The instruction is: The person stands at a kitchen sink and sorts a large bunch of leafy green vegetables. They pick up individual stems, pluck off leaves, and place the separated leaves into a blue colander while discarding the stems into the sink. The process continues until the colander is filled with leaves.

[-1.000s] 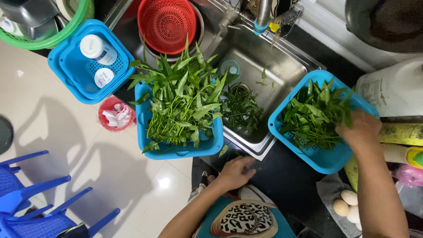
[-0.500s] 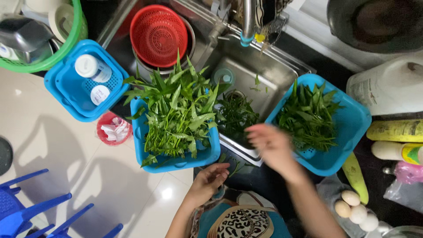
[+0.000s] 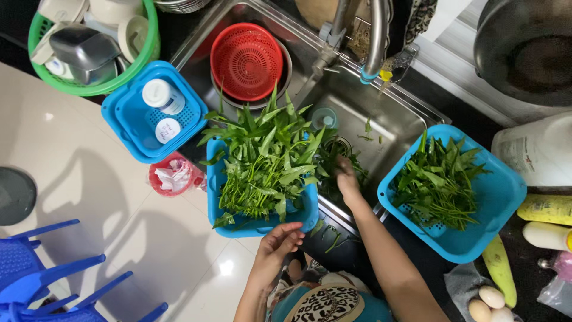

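- Head view looks straight down on a steel sink (image 3: 393, 128) set in a dark counter, with glossy pale floor tiles (image 3: 101, 197) filling the left half of the frame
- A curved metal tap (image 3: 372, 36) hangs over the sink at upper centre; a dark round pot (image 3: 527, 50) sits at upper right
- At centre, a square blue plastic basket (image 3: 256, 223) with perforated walls rests on the sink's near edge, heaped with long-stemmed leafy greens (image 3: 265, 161)
- The left hand (image 3: 279, 241) is just below that basket, fingers loosely curled and touching its near rim, gripping nothing that can be seen
- The right hand (image 3: 347, 176) reaches into the sink just right of the basket, down among a dark wet bunch (image 3: 333, 164); whether the fingers close on stems cannot be told
- A second blue basket (image 3: 494, 203) at right holds shorter, trimmed leaves (image 3: 438, 185)
- A red round colander (image 3: 247, 59) of fine mesh plastic sits in a metal bowl at upper centre
- A third blue basket (image 3: 128, 116) at upper left holds two white-capped bottles; above it, a green round basket (image 3: 89, 89) of cups and lids
- A small red bin (image 3: 173, 177) with crumpled paper stands on the floor
- Blue plastic chairs (image 3: 53, 274) at lower left; smooth eggs (image 3: 491, 301) at lower right
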